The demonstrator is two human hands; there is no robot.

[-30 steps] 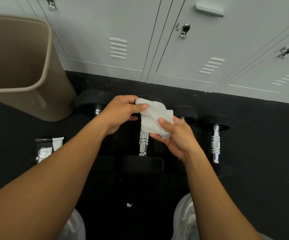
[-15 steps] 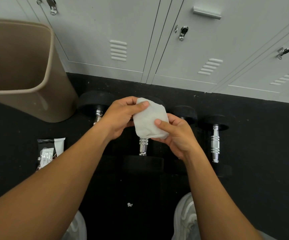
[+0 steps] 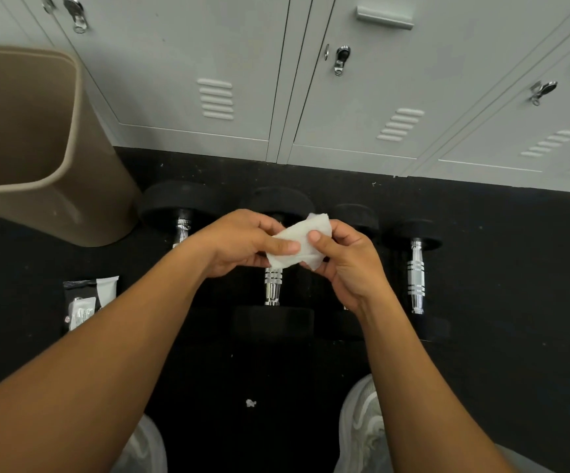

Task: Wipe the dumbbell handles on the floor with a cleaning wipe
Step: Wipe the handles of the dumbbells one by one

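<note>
Dumbbells lay in a row on the black floor (image 3: pixel 515 302) at the foot of the grey lockers (image 3: pixel 362 107), chrome handles pointing toward me; I could make out the middle dumbbell handle (image 3: pixel 272 285) just under my hands and the right dumbbell handle (image 3: pixel 416 278) off to the side, well apart from them. I had the cleaning wipe (image 3: pixel 299 245) up in the air above the row, touching no metal. My left hand (image 3: pixel 242 244) pinched its near-left edge, thumb on top and fingers curled beneath, and my right hand (image 3: pixel 345 257) pinched the opposite edge the same way, so the wipe sat folded into a small pad between them. To do this step well, I judged the pad should be squared into a firm thickness, passed to one hand, then wrapped round a handle and drawn along its full length, working into the grooved rings. A tan waste bin (image 3: pixel 37 148) stood at left, beside a wipe packet (image 3: pixel 85 302).
</note>
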